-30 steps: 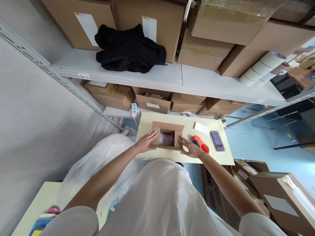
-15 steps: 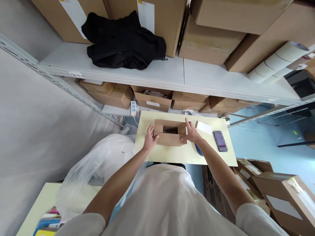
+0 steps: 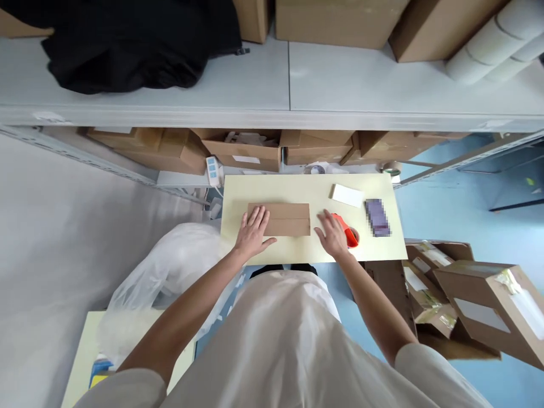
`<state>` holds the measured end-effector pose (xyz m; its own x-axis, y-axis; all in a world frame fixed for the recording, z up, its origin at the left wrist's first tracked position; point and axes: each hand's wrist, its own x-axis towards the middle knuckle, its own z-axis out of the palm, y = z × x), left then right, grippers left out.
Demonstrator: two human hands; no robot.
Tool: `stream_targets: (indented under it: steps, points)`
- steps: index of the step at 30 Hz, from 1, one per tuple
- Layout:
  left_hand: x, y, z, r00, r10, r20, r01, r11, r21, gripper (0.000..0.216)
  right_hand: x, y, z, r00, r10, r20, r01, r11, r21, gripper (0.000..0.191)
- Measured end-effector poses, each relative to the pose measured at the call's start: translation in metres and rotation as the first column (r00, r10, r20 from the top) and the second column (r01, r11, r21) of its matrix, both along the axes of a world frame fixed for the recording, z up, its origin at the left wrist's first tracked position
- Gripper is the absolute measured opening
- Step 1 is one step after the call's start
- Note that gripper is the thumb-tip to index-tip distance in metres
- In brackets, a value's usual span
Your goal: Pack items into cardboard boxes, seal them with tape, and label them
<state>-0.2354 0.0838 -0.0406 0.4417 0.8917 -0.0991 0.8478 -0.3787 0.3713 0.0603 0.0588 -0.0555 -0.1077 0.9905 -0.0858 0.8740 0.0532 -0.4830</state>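
Observation:
A small brown cardboard box [image 3: 285, 219] lies on the pale yellow table [image 3: 297, 190] with its flaps folded shut. My left hand [image 3: 253, 232] rests flat on the box's left end, fingers spread. To the right of the box, my right hand [image 3: 332, 236] hovers open, its fingers reaching onto the red tape dispenser [image 3: 348, 233]. A white card [image 3: 347, 195] and a purple object [image 3: 376, 217] lie further right on the table.
Grey metal shelving [image 3: 289, 107] stands behind the table, holding cardboard boxes, a black garment [image 3: 127, 39] and white rolls [image 3: 493, 39]. A clear plastic bag [image 3: 170, 272] sits at my left. Open cartons [image 3: 459, 294] crowd the blue floor at my right.
The box's flaps have been folded down and it now lies closed. My right hand left the box and went right to the tape dispenser; my left hand moved onto the box top.

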Motion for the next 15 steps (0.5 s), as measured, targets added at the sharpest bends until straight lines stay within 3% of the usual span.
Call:
stream_targets:
  steps: [2, 3, 5, 7, 9, 11, 15]
  points:
    - [0.003, 0.000, -0.004, 1.000, 0.015, -0.011, -0.015, 1.000, -0.006, 0.085, 0.023, -0.019, -0.014, 0.958, -0.277, 0.072, 0.280, 0.959, -0.033, 0.051]
    - [0.005, 0.000, -0.006, 1.000, 0.023, -0.011, -0.023, 1.000, -0.009, 0.085, 0.032, -0.028, -0.022, 0.926, -0.356, 0.126, 0.367, 0.927, -0.082, 0.051]
    - [0.007, -0.003, -0.010, 0.999, 0.038, -0.006, -0.038, 0.999, -0.012, 0.082, 0.046, -0.038, -0.033, 0.898, -0.388, 0.207, 0.426, 0.884, -0.192, 0.044]
    - [0.011, -0.006, -0.011, 0.999, 0.047, -0.003, -0.048, 0.999, -0.013, 0.081, 0.056, -0.036, -0.034, 0.900, -0.393, 0.188, 0.430, 0.870, -0.241, 0.036]
    - [0.014, -0.009, -0.012, 0.999, 0.051, -0.003, -0.051, 0.999, -0.010, 0.080, 0.063, -0.025, -0.021, 0.893, -0.444, 0.071, 0.448, 0.867, -0.217, 0.036]
    - [0.016, -0.013, -0.012, 0.999, 0.050, -0.001, -0.050, 0.999, -0.007, 0.080, 0.068, -0.007, 0.004, 0.883, -0.450, -0.133, 0.426, 0.887, -0.176, 0.039]
    - [0.017, -0.018, -0.013, 0.999, 0.043, 0.024, -0.043, 0.999, -0.005, 0.082, 0.047, 0.036, 0.060, 0.848, -0.246, -0.470, 0.238, 0.968, -0.078, 0.048]
